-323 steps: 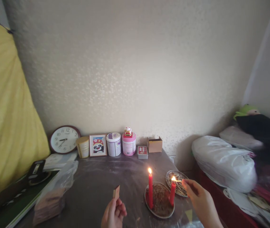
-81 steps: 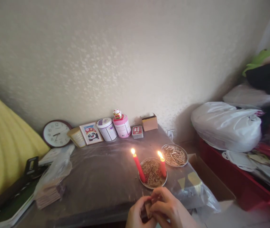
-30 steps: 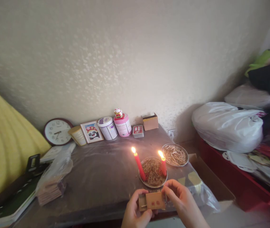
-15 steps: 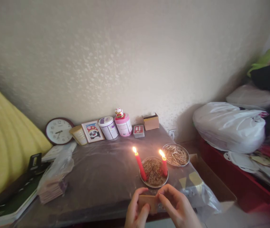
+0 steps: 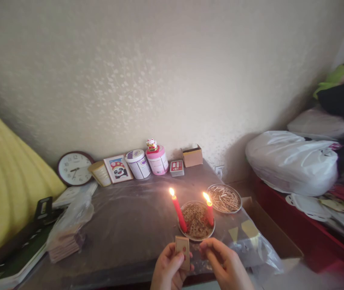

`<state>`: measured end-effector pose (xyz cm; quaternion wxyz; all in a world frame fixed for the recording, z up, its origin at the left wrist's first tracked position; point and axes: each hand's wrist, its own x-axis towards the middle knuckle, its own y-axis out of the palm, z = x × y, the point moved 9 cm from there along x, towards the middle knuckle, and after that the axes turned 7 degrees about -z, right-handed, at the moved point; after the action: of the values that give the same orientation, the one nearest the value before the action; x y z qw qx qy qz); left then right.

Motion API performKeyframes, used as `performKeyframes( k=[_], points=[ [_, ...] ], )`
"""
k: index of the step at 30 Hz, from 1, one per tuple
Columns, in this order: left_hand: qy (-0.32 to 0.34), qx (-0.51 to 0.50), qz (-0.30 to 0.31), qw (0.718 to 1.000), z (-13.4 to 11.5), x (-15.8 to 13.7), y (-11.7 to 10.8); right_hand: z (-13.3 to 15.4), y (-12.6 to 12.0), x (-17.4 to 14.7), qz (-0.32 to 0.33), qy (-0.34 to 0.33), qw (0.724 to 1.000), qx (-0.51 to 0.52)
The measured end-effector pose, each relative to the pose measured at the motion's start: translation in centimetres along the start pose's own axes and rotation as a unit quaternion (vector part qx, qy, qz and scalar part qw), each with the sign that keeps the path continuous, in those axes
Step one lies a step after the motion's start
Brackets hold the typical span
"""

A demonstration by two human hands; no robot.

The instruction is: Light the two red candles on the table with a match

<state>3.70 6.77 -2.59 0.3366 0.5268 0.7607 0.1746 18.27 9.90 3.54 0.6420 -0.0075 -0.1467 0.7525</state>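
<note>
Near the table's front edge my left hand (image 5: 170, 266) grips a small tan matchbox (image 5: 183, 243), held upright with reddish marks on the face turned to me. Just right of it, my right hand (image 5: 222, 262) is closed in a pinch; whatever its fingertips hold is too small to make out. Beyond both hands lies a round metal dish (image 5: 196, 238) filled with brown grains. Two lit red candles stand in it: a taller, tilted left candle (image 5: 179, 213) and a shorter right candle (image 5: 210, 213). Behind, to the right, is a plate of matchsticks (image 5: 224, 198).
Along the wall stand a clock (image 5: 75, 168), a framed panda picture (image 5: 118, 169), a white tin (image 5: 138, 165), a pink tub (image 5: 157, 161) with a cat figurine, a red-and-white card box (image 5: 177, 168) and a cardboard box (image 5: 192, 157). Plastic-wrapped bundles (image 5: 66, 243) lie left.
The matchbox has turned from lying sideways to upright in my left hand. My right hand has come away from it, leaving a gap. Candles and dishes stay put.
</note>
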Motion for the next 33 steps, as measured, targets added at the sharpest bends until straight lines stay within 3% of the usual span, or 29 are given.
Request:
performKeyframes(
  k=[8,12,19,27,33],
  points=[
    [0.02,0.059,0.065,0.996,1.2,0.1,0.8,0.9,1.3,-0.4,0.068,-0.02,0.997,-0.029],
    [0.002,0.091,0.08,0.993,1.9,0.2,0.9,1.3,1.1,-0.2,0.06,-0.064,0.993,-0.081],
    [-0.056,0.059,0.098,0.992,2.5,-0.4,1.2,2.7,1.3,-0.7,0.071,-0.154,0.976,-0.134],
    [-0.1,0.019,0.106,0.989,3.7,0.0,0.5,3.0,1.6,-0.8,0.081,-0.163,0.974,-0.133],
    [-0.075,0.01,0.087,0.993,2.7,-0.1,0.6,3.0,1.5,-0.8,0.074,-0.178,0.971,-0.144]
  ],
)
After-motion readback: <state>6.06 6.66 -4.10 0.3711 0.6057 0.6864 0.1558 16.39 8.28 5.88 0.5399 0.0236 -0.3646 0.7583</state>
